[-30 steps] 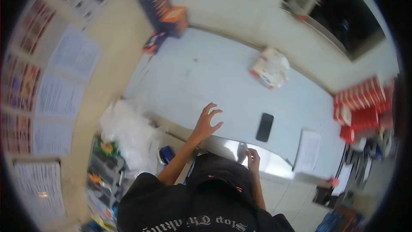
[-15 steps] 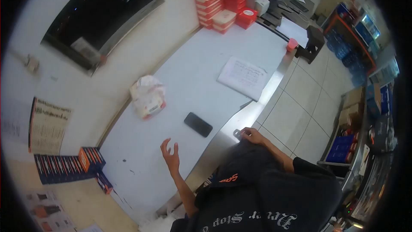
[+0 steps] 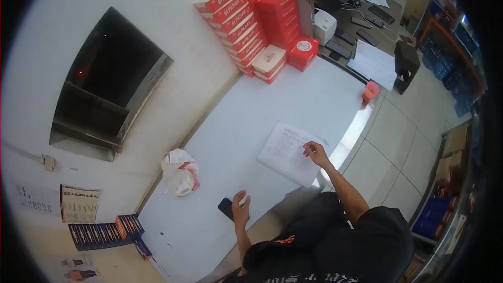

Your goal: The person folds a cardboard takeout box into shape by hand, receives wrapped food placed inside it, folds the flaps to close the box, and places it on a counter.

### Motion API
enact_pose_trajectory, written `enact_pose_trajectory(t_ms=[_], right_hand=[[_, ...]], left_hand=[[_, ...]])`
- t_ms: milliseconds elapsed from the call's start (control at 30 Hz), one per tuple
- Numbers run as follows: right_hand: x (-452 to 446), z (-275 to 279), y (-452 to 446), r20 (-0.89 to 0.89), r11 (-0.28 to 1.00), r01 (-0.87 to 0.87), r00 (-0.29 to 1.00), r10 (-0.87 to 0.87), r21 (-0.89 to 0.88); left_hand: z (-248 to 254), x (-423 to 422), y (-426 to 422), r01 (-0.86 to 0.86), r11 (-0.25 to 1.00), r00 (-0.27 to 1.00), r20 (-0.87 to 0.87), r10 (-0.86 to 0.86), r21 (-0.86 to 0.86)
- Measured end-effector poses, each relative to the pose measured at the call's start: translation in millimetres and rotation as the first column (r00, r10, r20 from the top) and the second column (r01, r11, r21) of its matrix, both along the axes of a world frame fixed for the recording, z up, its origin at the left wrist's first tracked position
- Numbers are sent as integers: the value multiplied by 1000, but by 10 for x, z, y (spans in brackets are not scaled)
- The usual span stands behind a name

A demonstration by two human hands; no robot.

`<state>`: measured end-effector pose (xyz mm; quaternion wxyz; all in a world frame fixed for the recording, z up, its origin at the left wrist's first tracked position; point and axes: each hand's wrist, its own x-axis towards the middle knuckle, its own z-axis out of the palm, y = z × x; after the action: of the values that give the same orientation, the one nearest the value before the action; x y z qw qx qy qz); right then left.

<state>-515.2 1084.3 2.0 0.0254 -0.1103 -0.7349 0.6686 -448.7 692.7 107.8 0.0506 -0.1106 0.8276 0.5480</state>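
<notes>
My left hand (image 3: 241,210) is beside a black phone (image 3: 226,208) on the white table, partly covering its right end. Its thumb and fingers are curved and apart, and I see nothing held between them. Above the written page of an open notebook (image 3: 277,149) is my right hand (image 3: 315,154), near the page's right side. Its fingers are loosely bent with a small gap between them, and no object shows there. Whether this hand touches the paper I cannot tell.
A plastic bag (image 3: 181,173) lies by the wall on the white table (image 3: 225,141). Red and white boxes (image 3: 236,26) are stacked at the far end, near a pink cup (image 3: 370,91) at the corner. Small dark boxes (image 3: 128,226) stand at the near left.
My right hand has moved from the table's metal edge, where a small dark item was at its fingers, to over the notebook. My left hand has come close to the phone. The view has shifted.
</notes>
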Motion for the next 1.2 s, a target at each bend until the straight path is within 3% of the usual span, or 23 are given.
enact_pose_trajectory(t_ms=[67,167,267,367,433,467,500,533,567,633,667,733,767,867,933,967,1000,1133,1200], right_hand=[[-394,-92,258,-24,999,5,1000,-4,42],[-1056,-337,311,12,998,7,1000,-8,61],[-1848,-417,256,16,996,-80,997,80,37],[-2716,-415,13,19,982,-139,990,138,131],[-3341,-739,-126,-145,995,4,989,11,101],[-3627,-838,-123,-145,995,10,989,4,96],[-3885,-937,-105,-139,938,347,928,-345,-6],[-4078,-1018,-83,-94,761,642,755,-649,-95],[-4187,-1067,-8,-80,758,646,754,-652,-92],[-4279,-1044,236,119,740,663,749,-652,-112],[-4304,-940,328,119,739,665,746,-655,-106],[-4339,-714,488,151,896,392,892,-426,210],[-4381,-677,537,151,895,386,893,-423,225],[-4450,-659,613,100,882,268,939,-329,387],[-4476,-775,631,3,916,296,951,-309,272],[-4513,-1015,649,-72,902,322,946,-315,287],[-4525,-1224,661,-143,890,348,937,-319,296],[-3979,-658,312,-94,921,314,949,-300,231],[-3580,-834,35,-47,964,141,990,-134,226]], left_hand=[[419,-357,544,207,978,978,-8,-207,7],[691,-1104,882,284,959,956,-77,-284,-17],[1173,-2082,1113,290,953,909,-285,-304,-90],[1859,-3012,1324,264,940,821,-461,-336,-216],[2271,-3540,1505,241,940,735,-586,-340,-243],[2461,-3779,1603,221,933,691,-629,-356,-286],[2619,-3984,1696,197,925,646,-666,-372,-325],[2745,-4170,1785,204,922,651,-658,-378,-328],[2848,-4335,1860,170,901,593,-689,-417,-399],[2906,-4562,2002,172,865,519,-702,-487,-472],[2762,-4676,2037,280,828,511,-655,-557,-486],[2315,-4870,2170,470,729,480,-549,-685,-498],[2022,-4932,2308,551,670,459,-490,-741,-497],[916,-5225,2672,606,634,493,-398,-773,-481],[124,-5476,2835,592,641,493,-409,-768,-488],[-269,-5520,2867,502,602,484,-374,-791,-621],[-458,-5512,2885,399,544,486,-332,-808,-739],[-616,-5078,2796,343,541,580,-280,-765,-768],[-472,-4698,2595,362,580,676,-223,-702,-730]])
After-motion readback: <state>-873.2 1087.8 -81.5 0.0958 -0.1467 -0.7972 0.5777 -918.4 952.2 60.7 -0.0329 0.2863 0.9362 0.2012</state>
